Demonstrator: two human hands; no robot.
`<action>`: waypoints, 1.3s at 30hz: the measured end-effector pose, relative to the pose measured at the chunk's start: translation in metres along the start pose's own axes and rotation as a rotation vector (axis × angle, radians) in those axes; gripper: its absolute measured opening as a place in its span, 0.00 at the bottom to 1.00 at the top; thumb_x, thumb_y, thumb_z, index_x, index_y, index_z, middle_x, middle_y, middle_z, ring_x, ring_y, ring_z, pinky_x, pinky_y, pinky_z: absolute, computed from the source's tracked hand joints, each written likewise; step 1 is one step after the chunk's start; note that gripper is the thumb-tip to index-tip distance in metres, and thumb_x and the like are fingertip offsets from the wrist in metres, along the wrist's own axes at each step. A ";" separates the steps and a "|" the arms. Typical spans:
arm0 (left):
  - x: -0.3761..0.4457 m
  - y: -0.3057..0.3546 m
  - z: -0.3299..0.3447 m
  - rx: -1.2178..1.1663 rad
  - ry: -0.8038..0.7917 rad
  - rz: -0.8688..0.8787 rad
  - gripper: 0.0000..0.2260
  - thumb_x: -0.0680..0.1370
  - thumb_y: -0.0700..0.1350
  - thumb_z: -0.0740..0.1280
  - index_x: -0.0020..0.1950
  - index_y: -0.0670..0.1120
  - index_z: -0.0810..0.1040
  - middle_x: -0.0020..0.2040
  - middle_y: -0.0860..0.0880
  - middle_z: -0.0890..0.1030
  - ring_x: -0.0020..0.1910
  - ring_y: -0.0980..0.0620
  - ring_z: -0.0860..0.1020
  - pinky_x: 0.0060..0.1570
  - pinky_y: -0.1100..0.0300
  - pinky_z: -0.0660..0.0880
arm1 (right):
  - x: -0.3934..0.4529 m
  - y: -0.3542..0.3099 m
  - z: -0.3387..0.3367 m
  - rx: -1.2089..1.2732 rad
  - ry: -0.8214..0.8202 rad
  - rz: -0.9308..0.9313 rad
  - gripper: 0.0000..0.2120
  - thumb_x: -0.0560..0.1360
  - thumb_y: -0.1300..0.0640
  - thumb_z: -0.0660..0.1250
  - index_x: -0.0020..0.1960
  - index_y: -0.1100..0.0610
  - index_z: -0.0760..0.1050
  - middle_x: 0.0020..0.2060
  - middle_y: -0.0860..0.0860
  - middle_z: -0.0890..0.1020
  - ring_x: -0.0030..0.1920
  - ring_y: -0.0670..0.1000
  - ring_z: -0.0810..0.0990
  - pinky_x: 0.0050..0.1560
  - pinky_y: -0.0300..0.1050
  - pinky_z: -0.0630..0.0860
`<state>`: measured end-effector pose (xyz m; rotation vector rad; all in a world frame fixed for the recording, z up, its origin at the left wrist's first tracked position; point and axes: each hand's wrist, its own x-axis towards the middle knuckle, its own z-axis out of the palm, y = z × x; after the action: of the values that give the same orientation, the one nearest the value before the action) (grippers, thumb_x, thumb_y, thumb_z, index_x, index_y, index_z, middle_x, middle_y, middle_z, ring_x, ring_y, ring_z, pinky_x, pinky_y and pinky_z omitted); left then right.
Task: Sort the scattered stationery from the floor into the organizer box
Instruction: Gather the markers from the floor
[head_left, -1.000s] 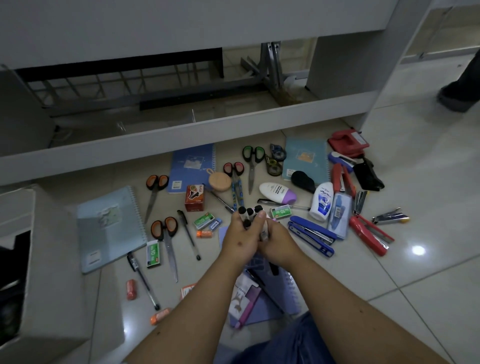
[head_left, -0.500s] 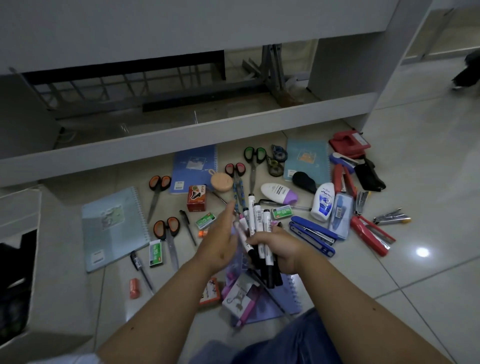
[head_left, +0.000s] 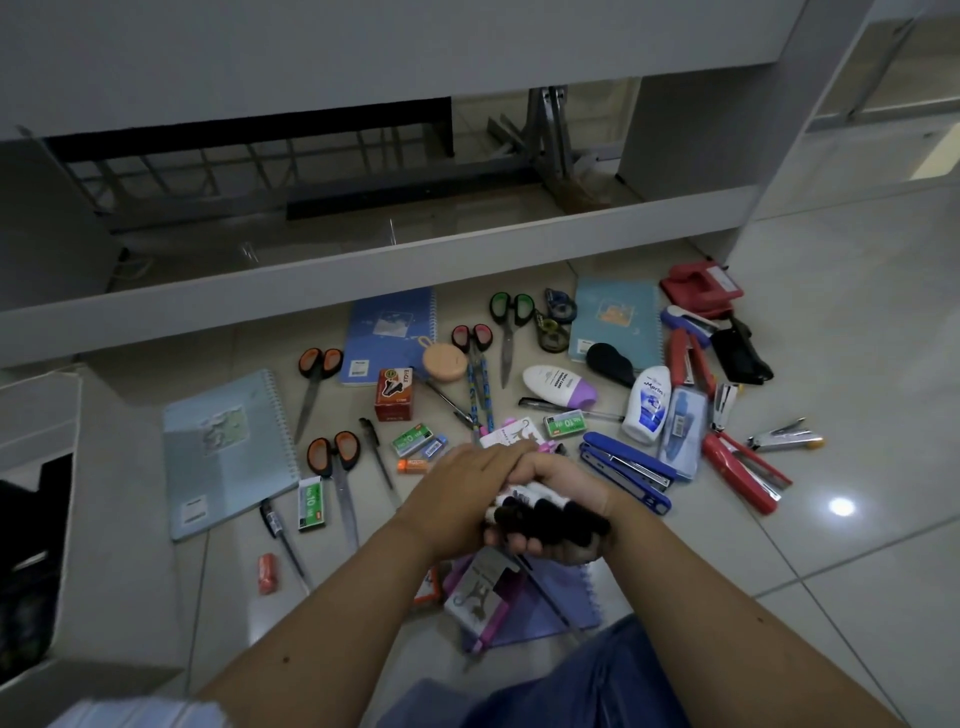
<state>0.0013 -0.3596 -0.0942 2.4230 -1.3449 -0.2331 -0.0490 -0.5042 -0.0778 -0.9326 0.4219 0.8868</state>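
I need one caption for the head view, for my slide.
Both hands gather black-capped markers above stationery scattered on the floor.

One camera only, on person's head; looks forward and down at floor (head_left: 857, 364); close above both hands, left hand (head_left: 457, 499) and right hand (head_left: 558, 512) mid-frame; wide view bends edges; box (head_left: 104, 519) far left.

Hands (head_left: 511, 501) clasped together; both arms outstretched

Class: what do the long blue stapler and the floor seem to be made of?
Blue stapler: probably glossy painted metal or plastic, with bare silver metal showing inside. Floor: likely glazed ceramic tile; grout lines and a bright light reflection show.
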 end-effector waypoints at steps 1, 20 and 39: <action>0.001 0.000 0.002 -0.073 0.006 -0.014 0.29 0.70 0.41 0.68 0.71 0.49 0.66 0.65 0.50 0.73 0.63 0.51 0.71 0.61 0.64 0.61 | 0.001 0.000 -0.003 0.052 -0.085 -0.014 0.19 0.61 0.51 0.71 0.40 0.68 0.80 0.35 0.63 0.82 0.26 0.52 0.81 0.23 0.39 0.77; 0.001 -0.001 0.015 -0.933 0.374 -0.486 0.11 0.74 0.30 0.66 0.48 0.46 0.77 0.41 0.53 0.79 0.40 0.60 0.78 0.38 0.71 0.74 | 0.019 0.000 0.014 -0.739 0.589 -0.761 0.13 0.69 0.60 0.74 0.47 0.45 0.75 0.48 0.56 0.77 0.40 0.49 0.75 0.45 0.44 0.75; 0.006 -0.009 0.041 -1.000 0.361 -0.479 0.24 0.74 0.26 0.61 0.61 0.50 0.64 0.49 0.56 0.75 0.47 0.60 0.76 0.42 0.72 0.75 | 0.029 0.004 -0.001 -0.784 0.589 -0.708 0.14 0.72 0.63 0.68 0.57 0.53 0.78 0.47 0.59 0.82 0.50 0.63 0.80 0.52 0.61 0.77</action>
<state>-0.0012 -0.3693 -0.1352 1.7323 -0.3078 -0.4327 -0.0347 -0.4905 -0.0998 -1.9308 0.1915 0.0719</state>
